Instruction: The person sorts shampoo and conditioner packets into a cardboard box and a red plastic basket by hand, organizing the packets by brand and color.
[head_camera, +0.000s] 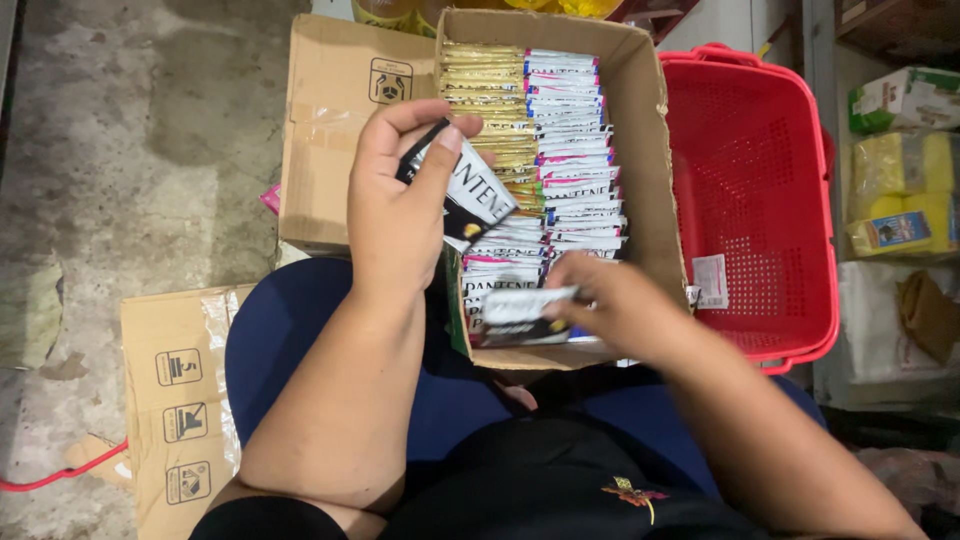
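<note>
Pinching a black and white sachet (462, 185) between thumb and fingers, my left hand (395, 205) holds it up over the open cardboard box (650, 170). My right hand (615, 305) is blurred; its fingers close on another sachet (525, 310) low at the box's near end, its far half hidden behind my fingers. Rows of sachets (560, 140) stand packed in the box, gold ones on the left. A red basket (760, 190) sits just beside it, its far edge cut off.

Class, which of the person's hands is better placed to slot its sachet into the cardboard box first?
Probably the right hand: its black-and-white sachet lies just over the open cardboard box, while the left hand lifts its own higher.
</note>
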